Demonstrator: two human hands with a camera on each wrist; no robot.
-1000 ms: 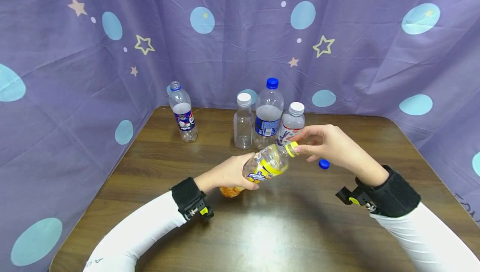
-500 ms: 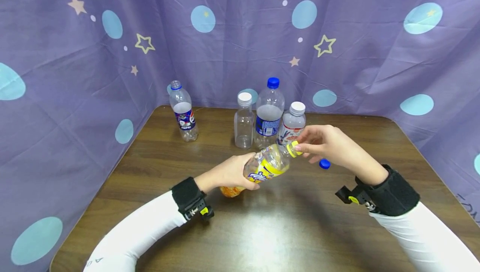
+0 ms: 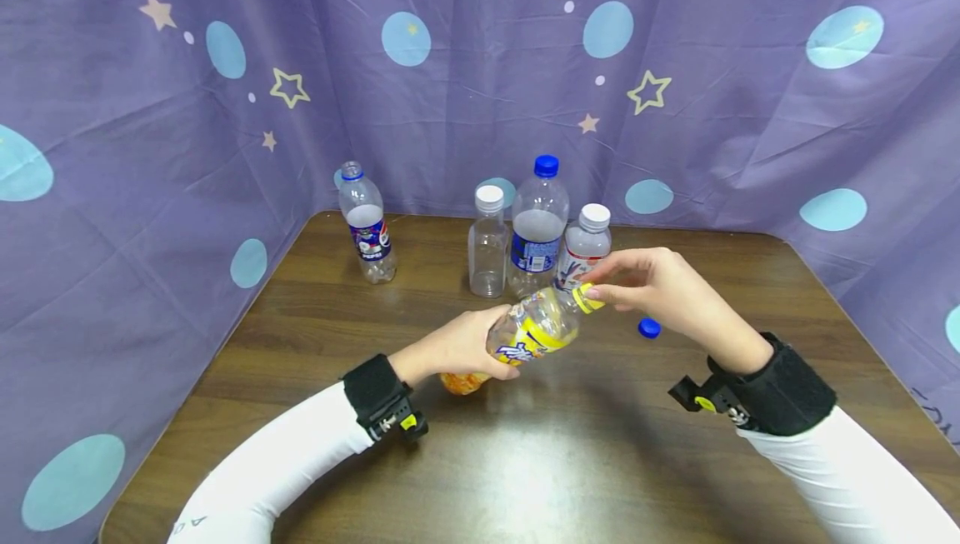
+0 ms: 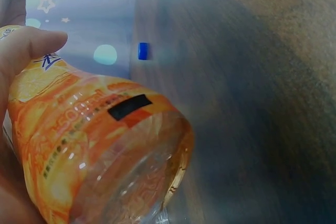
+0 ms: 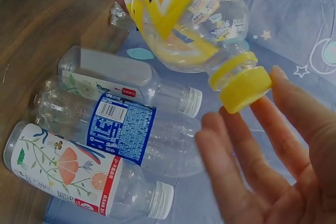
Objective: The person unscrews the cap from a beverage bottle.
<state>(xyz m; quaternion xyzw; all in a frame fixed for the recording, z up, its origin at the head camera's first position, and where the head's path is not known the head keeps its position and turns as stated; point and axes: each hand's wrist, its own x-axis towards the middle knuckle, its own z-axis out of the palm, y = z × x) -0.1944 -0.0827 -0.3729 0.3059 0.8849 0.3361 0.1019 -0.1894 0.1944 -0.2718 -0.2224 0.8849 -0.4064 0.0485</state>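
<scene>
A clear plastic bottle (image 3: 531, 332) with a yellow and orange label is held tilted above the table, its neck up and to the right. My left hand (image 3: 467, 346) grips it round the body. Its orange lower label and clear base fill much of the left wrist view. On the neck sits a yellow cap (image 5: 245, 88), which my right hand (image 3: 651, 294) holds between thumb and fingers. In the right wrist view the thumb touches one side of the cap, the fingers spread around and behind it. Below the cap, a yellow ring (image 5: 231, 70) circles the neck.
Behind the hands stand a clear white-capped bottle (image 3: 487, 257), a larger blue-capped bottle (image 3: 538, 215) and a white-capped bottle with a printed label (image 5: 65, 169). An uncapped Pepsi bottle (image 3: 369, 232) stands at the back left. A loose blue cap (image 3: 649, 327) lies on the wooden table (image 3: 615, 461).
My right thumb and fingers shift slightly on the yellow cap, and the right wrist dips a little. The left hand and the bottle stay nearly still.
</scene>
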